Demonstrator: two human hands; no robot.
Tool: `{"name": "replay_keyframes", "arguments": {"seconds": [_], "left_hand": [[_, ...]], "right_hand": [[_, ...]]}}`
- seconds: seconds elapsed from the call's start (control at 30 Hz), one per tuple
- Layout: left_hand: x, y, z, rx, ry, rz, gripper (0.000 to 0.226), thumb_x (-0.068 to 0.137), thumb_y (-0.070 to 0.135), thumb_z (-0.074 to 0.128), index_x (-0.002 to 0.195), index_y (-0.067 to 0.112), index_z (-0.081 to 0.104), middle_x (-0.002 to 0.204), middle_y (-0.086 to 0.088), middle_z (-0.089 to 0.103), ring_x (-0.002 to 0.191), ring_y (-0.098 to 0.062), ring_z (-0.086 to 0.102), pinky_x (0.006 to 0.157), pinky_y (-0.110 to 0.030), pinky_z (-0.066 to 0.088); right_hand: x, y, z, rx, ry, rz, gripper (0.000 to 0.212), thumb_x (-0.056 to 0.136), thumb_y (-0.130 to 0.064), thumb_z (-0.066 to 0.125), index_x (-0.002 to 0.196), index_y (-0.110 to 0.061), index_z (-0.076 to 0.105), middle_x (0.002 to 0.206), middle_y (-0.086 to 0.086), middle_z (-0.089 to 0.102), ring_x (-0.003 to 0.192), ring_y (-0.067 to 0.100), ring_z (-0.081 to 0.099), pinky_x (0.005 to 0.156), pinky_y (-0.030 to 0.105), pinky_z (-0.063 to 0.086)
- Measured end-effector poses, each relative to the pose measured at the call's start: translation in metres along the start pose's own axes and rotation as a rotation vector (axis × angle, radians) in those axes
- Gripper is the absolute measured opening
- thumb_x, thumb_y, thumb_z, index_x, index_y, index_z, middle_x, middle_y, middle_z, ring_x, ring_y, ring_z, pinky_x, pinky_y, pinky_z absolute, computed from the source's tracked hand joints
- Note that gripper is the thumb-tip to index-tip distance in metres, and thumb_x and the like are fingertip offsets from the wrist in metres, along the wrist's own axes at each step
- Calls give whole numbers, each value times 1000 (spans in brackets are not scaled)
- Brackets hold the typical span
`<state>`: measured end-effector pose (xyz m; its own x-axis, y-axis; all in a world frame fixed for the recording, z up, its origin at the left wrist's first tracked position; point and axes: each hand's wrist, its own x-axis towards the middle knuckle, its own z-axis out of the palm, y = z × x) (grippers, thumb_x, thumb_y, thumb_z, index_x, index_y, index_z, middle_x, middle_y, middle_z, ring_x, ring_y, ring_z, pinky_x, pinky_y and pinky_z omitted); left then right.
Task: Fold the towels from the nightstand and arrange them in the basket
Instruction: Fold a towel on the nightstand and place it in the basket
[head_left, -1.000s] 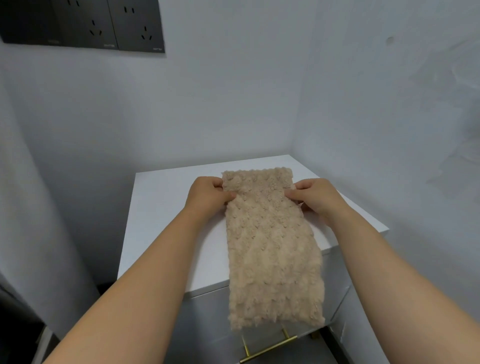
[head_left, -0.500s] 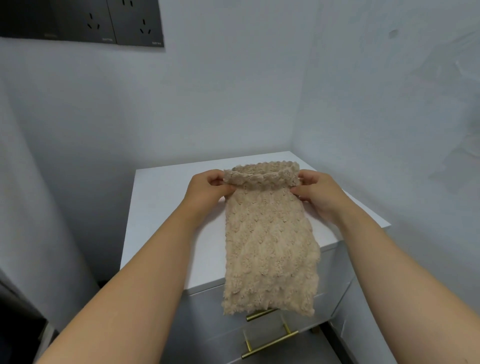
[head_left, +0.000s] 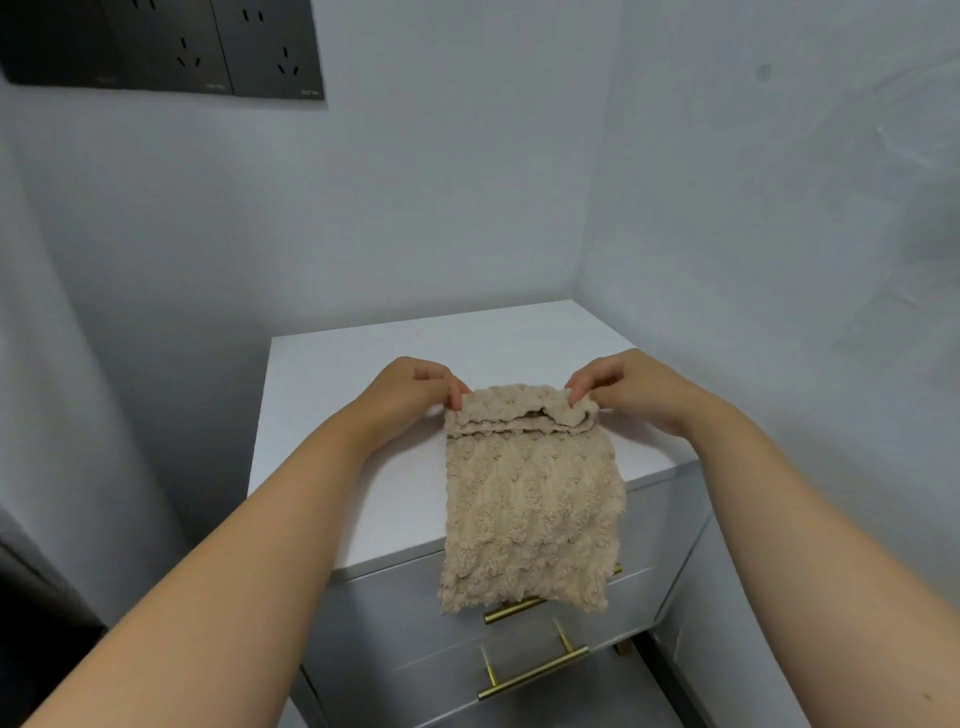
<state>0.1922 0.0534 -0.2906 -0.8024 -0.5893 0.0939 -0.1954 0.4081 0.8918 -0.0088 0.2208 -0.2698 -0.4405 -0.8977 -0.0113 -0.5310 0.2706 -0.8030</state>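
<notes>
A fluffy beige towel (head_left: 530, 504) lies lengthwise on the white nightstand (head_left: 363, 405), its near end hanging over the front edge past the top drawer. Its far end is curled back toward me in a small fold. My left hand (head_left: 410, 387) pinches the far left corner of that fold. My right hand (head_left: 623, 384) pinches the far right corner. No basket is in view.
The nightstand stands in a corner, with white walls behind it and on its right. Two drawers with brass bar handles (head_left: 535, 670) face me. A dark socket panel (head_left: 171, 47) hangs on the back wall at upper left.
Both hands have lifted the towel's far end and drawn it toward me, curling it over into a fold. Less of the towel hangs over the front edge.
</notes>
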Motion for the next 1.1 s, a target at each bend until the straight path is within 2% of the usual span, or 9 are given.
{"name": "replay_keyframes", "arguments": {"seconds": [0.1,0.2,0.27,0.33,0.47,0.6,0.7,0.93,1.1], "left_hand": [[1,4,6,9,45,-61,41,93,25,53,55,10,61,82,0,71,78,-6,62,72,-18,47],[5,7,10,281,38,-63,48,80,48,70,57,9,55,60,2,59,63,-10,54,68,-25,44],[7,8,10,420,17,-40,40,75,42,76,65,11,53,70,-2,59,73,-15,55,65,-24,41],[7,10,8,452,-9,-37,28,76,35,77,78,18,55,88,1,61,80,-14,54,66,-22,40],[4,15,1,526,-146,-66,41,79,36,74,115,27,58,107,9,54,96,-9,51,77,-21,37],[6,16,-2,545,-200,-73,34,78,38,75,99,12,67,88,0,60,79,-15,52,70,-26,38],[7,16,-4,513,-183,-63,39,75,37,77,92,5,63,80,-3,53,71,-17,46,67,-29,34],[11,17,5,381,201,19,18,77,16,75,74,14,57,67,5,55,64,-13,52,54,-24,36],[14,14,18,344,423,89,11,79,10,65,81,17,57,73,10,55,76,-16,52,60,-25,37]], "right_hand": [[-1,-7,-1,-113,-27,43,23,91,-19,57,73,-17,74,104,3,71,108,20,60,87,19,43],[3,-10,1,-233,-15,56,26,84,-38,68,75,-14,73,96,7,71,90,25,62,85,35,47],[4,-12,2,-298,-53,43,25,78,-33,76,70,-12,65,88,10,69,81,20,59,73,31,44],[5,-14,0,-359,-89,49,22,76,-29,78,79,-17,60,83,-1,61,77,13,55,69,27,42],[5,-18,-4,-514,-169,129,45,75,-37,78,111,-24,55,93,-12,46,92,14,49,82,27,42],[4,-19,-4,-477,-219,153,30,76,-36,77,72,-22,52,72,-11,44,68,8,43,61,21,31],[5,-16,-5,-348,-178,119,33,72,-28,82,77,-6,58,75,4,49,72,18,44,68,27,32],[14,-24,9,-253,167,37,27,74,-15,79,75,-6,54,63,5,57,50,13,51,48,24,41],[21,-23,20,-292,397,-51,21,74,-15,75,85,-9,58,82,4,61,77,24,59,64,34,46]]}}
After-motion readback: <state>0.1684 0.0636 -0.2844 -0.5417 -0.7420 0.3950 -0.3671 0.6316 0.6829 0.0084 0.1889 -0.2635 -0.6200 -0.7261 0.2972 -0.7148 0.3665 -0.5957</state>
